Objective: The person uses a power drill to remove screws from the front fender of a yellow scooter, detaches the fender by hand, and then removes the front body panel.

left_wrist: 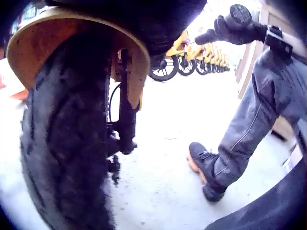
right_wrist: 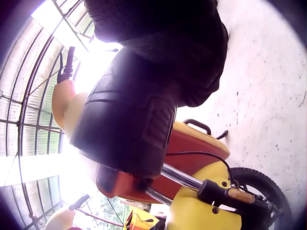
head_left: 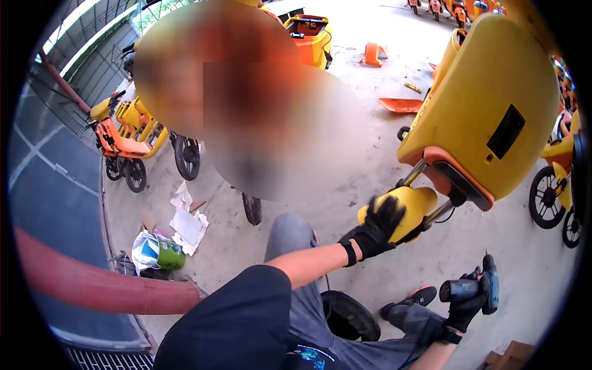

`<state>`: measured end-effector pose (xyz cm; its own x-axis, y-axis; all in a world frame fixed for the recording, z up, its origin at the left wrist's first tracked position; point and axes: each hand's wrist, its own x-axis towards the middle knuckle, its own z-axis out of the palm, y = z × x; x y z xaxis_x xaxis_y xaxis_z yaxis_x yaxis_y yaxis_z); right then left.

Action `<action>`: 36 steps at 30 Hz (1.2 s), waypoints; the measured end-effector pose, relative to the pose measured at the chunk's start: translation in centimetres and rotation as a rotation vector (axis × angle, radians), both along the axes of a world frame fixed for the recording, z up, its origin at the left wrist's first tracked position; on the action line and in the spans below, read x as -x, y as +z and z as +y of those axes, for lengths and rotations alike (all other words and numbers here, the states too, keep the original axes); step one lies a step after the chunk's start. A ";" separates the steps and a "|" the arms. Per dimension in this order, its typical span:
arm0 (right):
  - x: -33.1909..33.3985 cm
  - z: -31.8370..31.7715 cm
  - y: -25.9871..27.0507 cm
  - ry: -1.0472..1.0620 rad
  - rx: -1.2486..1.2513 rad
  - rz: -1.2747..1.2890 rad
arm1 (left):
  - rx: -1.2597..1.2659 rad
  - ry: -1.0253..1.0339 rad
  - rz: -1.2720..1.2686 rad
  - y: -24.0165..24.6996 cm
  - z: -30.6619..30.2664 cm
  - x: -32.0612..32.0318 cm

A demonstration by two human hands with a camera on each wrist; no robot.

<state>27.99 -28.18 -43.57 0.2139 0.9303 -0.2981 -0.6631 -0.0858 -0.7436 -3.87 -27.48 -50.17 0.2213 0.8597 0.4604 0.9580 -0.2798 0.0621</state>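
Litter sits at the far left of the head view: a green tin [head_left: 169, 254] and loose white papers [head_left: 188, 227] on the concrete, with parked yellow-and-orange scooters [head_left: 126, 139] behind them.

Toward the middle, the person's gloved left hand [head_left: 377, 227] lies on the front mudguard [head_left: 414, 206] of a big yellow scooter [head_left: 493, 92]. Its fingers are spread and bent over the mudguard's rounded crown, gripping it from the near side. The mudguard is glossy yellow plastic, short and humped, with its long axis following the curve of the wheel. It sits at the foot of the scooter's orange-trimmed front body. From the left wrist camera, its rim [left_wrist: 72, 28] arches close over a black, deeply treaded tyre [left_wrist: 67, 134], with a dark fork leg [left_wrist: 125, 110] running down beside it.

Further right and lower, the right hand [head_left: 465, 311] is wrapped round the grip of a black cordless drill [head_left: 456, 288], fingers closed about it. The drill is held over the person's bent leg, clear of the scooter. Its barrel runs roughly level and its nose points left. The mudguard therefore lies up and to the left of the drill's nose, well apart from it, while the left hand already touches it and is much the nearer. Whether a bit is fitted cannot be told. A dark shoe [left_wrist: 204, 167] rests on the floor below.
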 end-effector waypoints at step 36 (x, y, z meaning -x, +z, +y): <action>-2.7 -2.5 1.5 -0.108 0.042 0.305 | 0.653 0.021 -0.089 2.9 4.7 6.6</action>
<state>30.65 -30.64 -42.05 0.2051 0.8927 -0.4013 -0.8619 -0.0295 -0.5062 -10.48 -22.80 -47.26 0.1869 0.9722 -0.1410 0.9462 -0.1395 0.2921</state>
